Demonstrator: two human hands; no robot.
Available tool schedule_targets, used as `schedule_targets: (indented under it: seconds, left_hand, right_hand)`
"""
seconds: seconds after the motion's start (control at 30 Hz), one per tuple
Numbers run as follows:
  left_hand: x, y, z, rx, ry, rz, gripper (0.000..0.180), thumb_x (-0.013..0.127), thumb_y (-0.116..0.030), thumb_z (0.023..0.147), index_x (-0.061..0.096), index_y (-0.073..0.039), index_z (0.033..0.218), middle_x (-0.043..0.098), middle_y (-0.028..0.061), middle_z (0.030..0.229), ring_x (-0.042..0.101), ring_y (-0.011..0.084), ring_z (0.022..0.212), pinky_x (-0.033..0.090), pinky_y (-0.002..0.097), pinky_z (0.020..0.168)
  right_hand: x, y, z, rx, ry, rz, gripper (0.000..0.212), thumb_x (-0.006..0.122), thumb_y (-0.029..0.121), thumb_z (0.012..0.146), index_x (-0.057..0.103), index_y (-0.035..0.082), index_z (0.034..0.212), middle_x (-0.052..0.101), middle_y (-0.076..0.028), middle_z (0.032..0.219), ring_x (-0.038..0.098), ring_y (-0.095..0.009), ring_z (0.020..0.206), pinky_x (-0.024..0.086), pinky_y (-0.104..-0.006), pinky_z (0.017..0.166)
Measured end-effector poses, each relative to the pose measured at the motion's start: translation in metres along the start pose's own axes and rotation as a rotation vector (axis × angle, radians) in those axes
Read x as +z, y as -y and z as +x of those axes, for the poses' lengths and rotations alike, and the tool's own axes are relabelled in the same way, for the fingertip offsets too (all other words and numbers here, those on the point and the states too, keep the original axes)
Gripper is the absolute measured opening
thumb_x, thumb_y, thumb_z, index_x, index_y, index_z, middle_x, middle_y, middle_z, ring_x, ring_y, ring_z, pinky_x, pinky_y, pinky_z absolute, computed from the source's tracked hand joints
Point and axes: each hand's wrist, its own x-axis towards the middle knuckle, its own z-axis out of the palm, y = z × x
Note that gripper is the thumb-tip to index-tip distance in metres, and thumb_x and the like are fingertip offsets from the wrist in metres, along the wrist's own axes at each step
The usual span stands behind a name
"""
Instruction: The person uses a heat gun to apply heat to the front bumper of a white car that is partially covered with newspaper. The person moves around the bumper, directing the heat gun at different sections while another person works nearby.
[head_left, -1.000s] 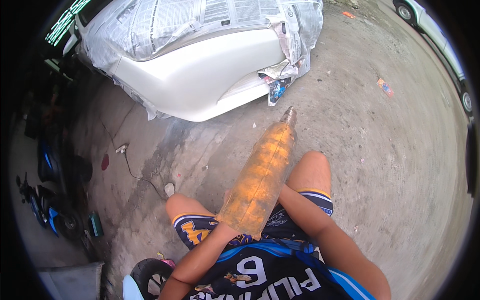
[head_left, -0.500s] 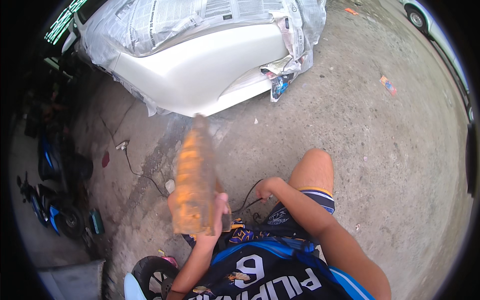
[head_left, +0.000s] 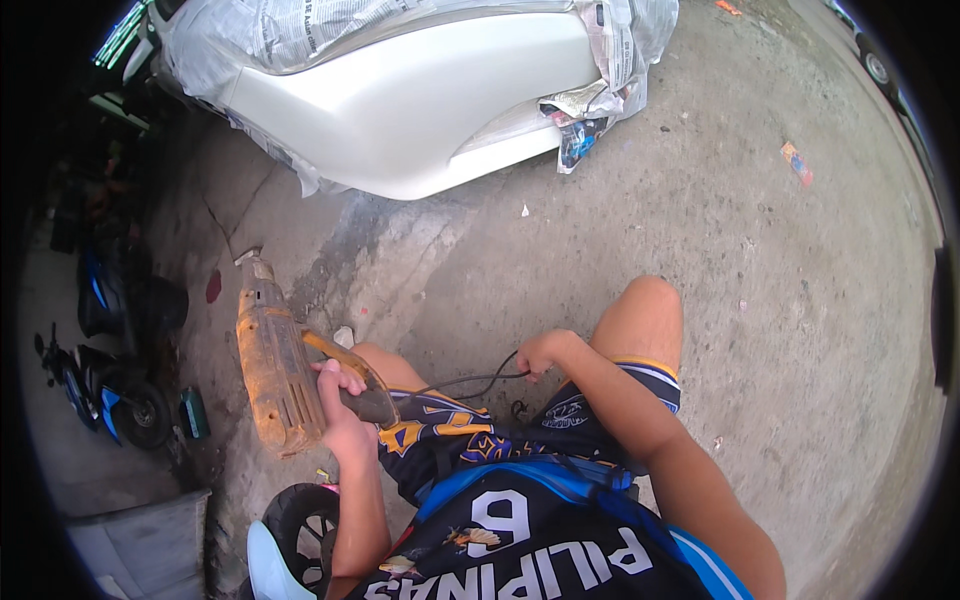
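Left hand (head_left: 345, 405): fingers (head_left: 350, 378) wrapped round the loop handle (head_left: 371, 403) of a scuffed, dirty yellow power tool (head_left: 272, 372). Tool body sits just left of those fingers, held up off the ground, nose pointing away from the person and slightly left. Right hand (head_left: 541, 352) is over by the right thigh, fingers curled and closed on a black cord (head_left: 462, 381); exact fingertip contact is hidden. Cord spans the lap between the two hands, with a bend near the right one. Person's knees are apart, dark patterned shorts (head_left: 565, 412) under the cord, dark jersey (head_left: 500, 530) with blue trim below. Just past the tool's nose, a small pale block (head_left: 244, 257); a whitish lump (head_left: 344, 337) beside the handle side. Black wheel (head_left: 297, 525) at the left elbow, light-blue curved part (head_left: 267, 562) against it. Farther left: motorbike (head_left: 125, 405), teal container (head_left: 193, 412). Ahead: white body panel (head_left: 420, 110) on a vehicle masked with newspaper (head_left: 310, 28) and clear film. Floor is stained, cracked grey concrete (head_left: 690, 220); orange wrapper (head_left: 797, 163) upper right, another vehicle (head_left: 877, 68) at the far right edge, left side dark.
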Motion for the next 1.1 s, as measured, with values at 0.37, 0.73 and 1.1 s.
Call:
schedule_targets:
  seconds: [0.37, 0.73, 1.1]
  left_hand:
    - [0.054, 0.074, -0.019, -0.434, 0.789, 0.287, 0.016, 0.067, -0.004, 0.083, 0.054, -0.002, 0.093, 0.051, 0.0010, 0.066, 0.050, 0.0105, 0.056, 0.042, 0.0248, 0.054]
    - [0.001, 0.037, -0.002, -0.316, 0.060, 0.066, 0.014, 0.064, -0.005, 0.085, 0.051, -0.005, 0.088, 0.048, 0.0021, 0.066, 0.048, 0.0121, 0.054, 0.042, 0.0288, 0.050]
    - [0.072, 0.075, -0.047, -0.520, 0.813, 0.218, 0.021, 0.068, -0.005, 0.084, 0.053, -0.002, 0.097, 0.050, 0.0014, 0.066, 0.050, 0.0111, 0.057, 0.042, 0.0257, 0.056]
  right_hand:
    - [0.007, -0.002, 0.008, 0.052, 0.203, -0.129, 0.032, 0.067, 0.013, 0.073, 0.073, 0.015, 0.104, 0.070, -0.008, 0.108, 0.064, -0.026, 0.100, 0.050, -0.0417, 0.083]
    - [0.006, 0.008, -0.006, -0.046, 0.119, 0.022, 0.061, 0.062, 0.001, 0.069, 0.061, 0.023, 0.126, 0.062, -0.008, 0.126, 0.059, -0.027, 0.113, 0.049, -0.0426, 0.087]
    - [0.005, -0.003, 0.010, 0.010, 0.214, 0.077, 0.069, 0.054, -0.005, 0.067, 0.061, 0.026, 0.128, 0.061, -0.012, 0.127, 0.060, -0.029, 0.111, 0.050, -0.0425, 0.086]
